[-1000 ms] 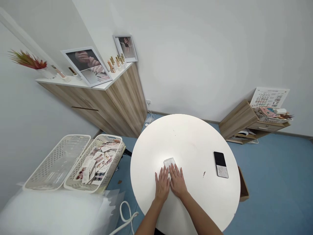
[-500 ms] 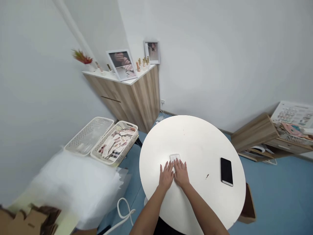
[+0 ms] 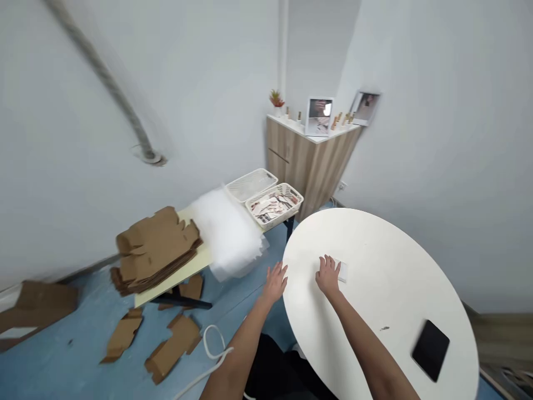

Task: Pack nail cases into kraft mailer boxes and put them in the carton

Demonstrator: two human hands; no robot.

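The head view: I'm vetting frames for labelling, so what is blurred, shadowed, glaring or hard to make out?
Head view: the wall pipe and lower-right cabinet are smeared; head view: bright glare spot on the left picture frame; head view: soft shadow on the table beside the right forearm; head view: the white packet by the right hand is pale against the table.

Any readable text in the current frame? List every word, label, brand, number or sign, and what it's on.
No readable text.
Cards in basket: too small and blurred to read.
Framed picture: no legible lettering.
Phone: dark, none visible.
White packet at right hand: none visible.
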